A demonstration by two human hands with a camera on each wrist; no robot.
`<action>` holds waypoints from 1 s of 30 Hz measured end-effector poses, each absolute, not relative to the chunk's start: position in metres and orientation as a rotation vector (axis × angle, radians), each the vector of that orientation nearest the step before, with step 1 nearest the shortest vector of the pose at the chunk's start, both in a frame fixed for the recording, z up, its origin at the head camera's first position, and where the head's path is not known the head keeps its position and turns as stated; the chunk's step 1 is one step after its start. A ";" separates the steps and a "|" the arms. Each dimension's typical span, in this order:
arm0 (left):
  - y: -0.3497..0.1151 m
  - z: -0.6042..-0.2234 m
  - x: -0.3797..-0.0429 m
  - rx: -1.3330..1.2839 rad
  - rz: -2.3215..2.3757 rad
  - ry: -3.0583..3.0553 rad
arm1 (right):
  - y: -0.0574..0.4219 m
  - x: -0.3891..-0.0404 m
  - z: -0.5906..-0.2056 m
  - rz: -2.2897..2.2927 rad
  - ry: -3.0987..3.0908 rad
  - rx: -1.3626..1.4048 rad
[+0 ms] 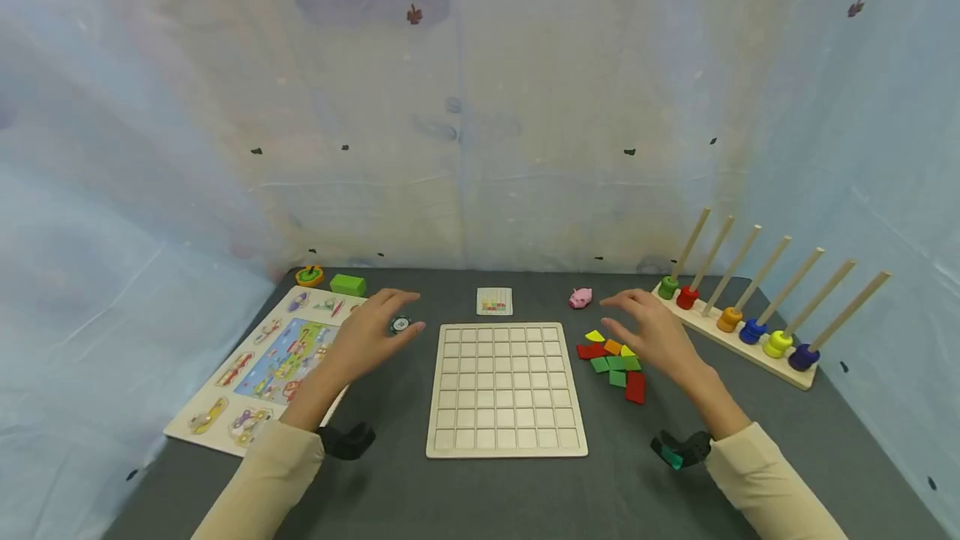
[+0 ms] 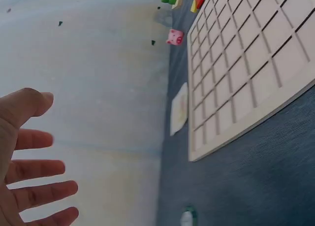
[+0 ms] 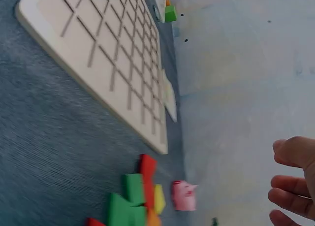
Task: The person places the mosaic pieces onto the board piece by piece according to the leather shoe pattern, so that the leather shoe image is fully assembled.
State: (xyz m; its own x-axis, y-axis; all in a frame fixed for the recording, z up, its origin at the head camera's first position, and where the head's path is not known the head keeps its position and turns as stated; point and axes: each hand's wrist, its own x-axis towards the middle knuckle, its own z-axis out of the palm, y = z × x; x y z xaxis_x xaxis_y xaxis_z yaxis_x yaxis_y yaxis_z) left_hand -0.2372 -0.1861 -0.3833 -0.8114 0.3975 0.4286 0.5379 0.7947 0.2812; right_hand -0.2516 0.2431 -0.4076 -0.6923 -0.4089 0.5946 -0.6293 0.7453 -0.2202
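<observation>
A wooden grid board with bare square cells lies in the middle of the dark table. My left hand hovers left of it, fingers apart and holding nothing, over the edge of a picture puzzle board. On the other side my right hand is raised with thumb and fingers spread, nothing between them. Close to it lie several coloured tiles, among them a red tile, a green tile and a yellow tile. A small pattern card sits behind the grid board.
A pink pig figure stands at the back. At the right is a wooden peg stand with coloured rings and tall pegs. A green block, an orange-and-green toy and a small round compass-like disc are at the left.
</observation>
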 end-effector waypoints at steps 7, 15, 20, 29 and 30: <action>-0.186 -0.420 -0.240 -0.809 -0.771 -2.671 | 0.241 -0.258 -0.437 0.772 -2.566 0.685; -0.184 -0.453 -0.238 -0.878 -0.902 -2.718 | 0.242 -0.269 -0.471 0.910 -2.600 0.597; -0.182 -0.469 -0.239 -0.937 -0.920 -2.724 | 0.242 -0.276 -0.485 0.918 -2.621 0.502; -0.177 -0.480 -0.238 -0.917 -0.997 -2.814 | 0.238 -0.287 -0.495 0.848 -2.657 0.388; -0.177 -0.481 -0.239 -0.913 -0.993 -2.827 | 0.237 -0.288 -0.495 0.846 -2.657 0.388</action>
